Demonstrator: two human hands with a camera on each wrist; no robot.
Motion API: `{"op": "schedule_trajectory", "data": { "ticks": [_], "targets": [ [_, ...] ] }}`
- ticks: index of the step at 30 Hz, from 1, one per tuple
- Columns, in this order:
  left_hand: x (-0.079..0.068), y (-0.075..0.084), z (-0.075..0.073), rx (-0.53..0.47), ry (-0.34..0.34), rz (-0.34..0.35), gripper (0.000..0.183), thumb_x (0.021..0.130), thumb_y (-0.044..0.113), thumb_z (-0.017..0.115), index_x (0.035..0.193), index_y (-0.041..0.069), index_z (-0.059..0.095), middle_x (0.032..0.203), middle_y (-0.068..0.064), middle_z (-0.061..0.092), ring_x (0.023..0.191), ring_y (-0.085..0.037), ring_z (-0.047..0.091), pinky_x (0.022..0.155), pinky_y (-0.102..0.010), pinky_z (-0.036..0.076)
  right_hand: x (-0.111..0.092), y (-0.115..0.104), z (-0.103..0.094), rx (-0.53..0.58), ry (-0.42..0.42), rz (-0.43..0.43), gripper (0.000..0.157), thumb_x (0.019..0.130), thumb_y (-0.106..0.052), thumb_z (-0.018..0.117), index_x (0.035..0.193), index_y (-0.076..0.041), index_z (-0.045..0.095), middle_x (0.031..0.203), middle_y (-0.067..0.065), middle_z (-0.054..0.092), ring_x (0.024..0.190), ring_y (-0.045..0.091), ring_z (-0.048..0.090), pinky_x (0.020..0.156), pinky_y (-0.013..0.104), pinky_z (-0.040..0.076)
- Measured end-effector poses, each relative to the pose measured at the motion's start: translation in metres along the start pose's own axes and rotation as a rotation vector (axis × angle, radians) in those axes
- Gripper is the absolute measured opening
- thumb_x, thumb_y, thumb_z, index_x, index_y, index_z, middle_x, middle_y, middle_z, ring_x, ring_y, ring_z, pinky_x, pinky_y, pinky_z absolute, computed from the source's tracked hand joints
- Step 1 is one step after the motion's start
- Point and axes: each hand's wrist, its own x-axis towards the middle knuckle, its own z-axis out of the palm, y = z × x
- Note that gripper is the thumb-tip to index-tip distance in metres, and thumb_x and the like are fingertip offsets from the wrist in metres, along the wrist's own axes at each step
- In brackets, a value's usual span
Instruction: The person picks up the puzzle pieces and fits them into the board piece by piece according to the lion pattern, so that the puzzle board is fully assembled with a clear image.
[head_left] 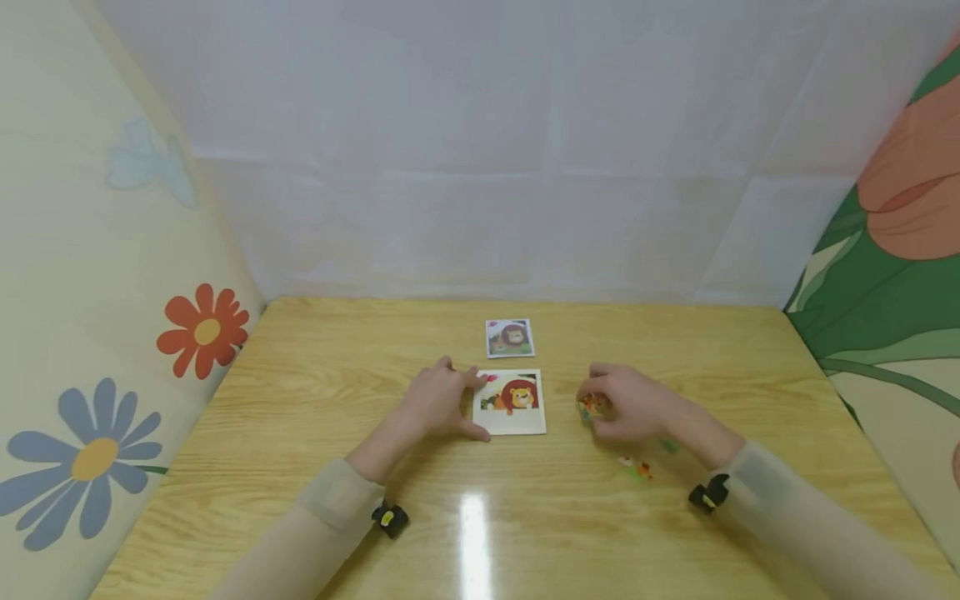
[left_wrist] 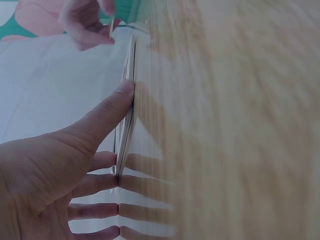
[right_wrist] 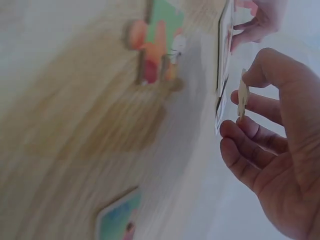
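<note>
A square puzzle board [head_left: 510, 423] with a partly assembled lion picture lies flat on the table. My left hand [head_left: 435, 400] rests at its left side, thumb at the near corner and index finger at the far one, fingers stretched out. In the left wrist view the thumb [left_wrist: 107, 117] lies against the board's edge. To the right of the board, my right hand [head_left: 633, 404] pinches a small puzzle piece [right_wrist: 243, 95] between thumb and fingers, above the table. Behind the board lies a smaller lion picture card [head_left: 510, 348].
Loose puzzle pieces lie on the wooden table [head_left: 300, 433] below the right hand: one with orange and green [right_wrist: 162, 32] and a green-blue one [right_wrist: 117, 217]. A white cloth [head_left: 480, 208] hangs along the back edge, with flower-printed panels [head_left: 90, 275] at the sides.
</note>
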Motion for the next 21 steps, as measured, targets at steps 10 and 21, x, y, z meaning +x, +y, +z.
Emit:
{"op": "schedule_trajectory", "data": {
  "ticks": [10, 21],
  "targets": [
    [0.001, -0.001, 0.004, -0.004, 0.006, 0.008, 0.099, 0.065, 0.070, 0.092, 0.143, 0.014, 0.068, 0.137, -0.015, 0.073, 0.117, -0.040, 0.062, 0.093, -0.056, 0.059, 0.040, -0.012, -0.001, 0.044, 0.069, -0.076, 0.027, 0.084, -0.020, 0.084, 0.108, -0.009, 0.076, 0.088, -0.002, 0.064, 0.077, 0.008, 0.057, 0.068, 0.019, 0.051],
    [0.001, -0.001, 0.001, -0.011, 0.021, 0.011, 0.095, 0.064, 0.068, 0.094, 0.140, 0.014, 0.071, 0.134, -0.015, 0.074, 0.113, -0.039, 0.063, 0.088, -0.055, 0.061, 0.084, -0.035, 0.010, 0.132, 0.047, -0.130, 0.024, 0.082, -0.022, 0.085, 0.102, -0.011, 0.077, 0.088, 0.000, 0.072, 0.072, 0.008, 0.062, 0.065, 0.017, 0.051]
  ]
}}
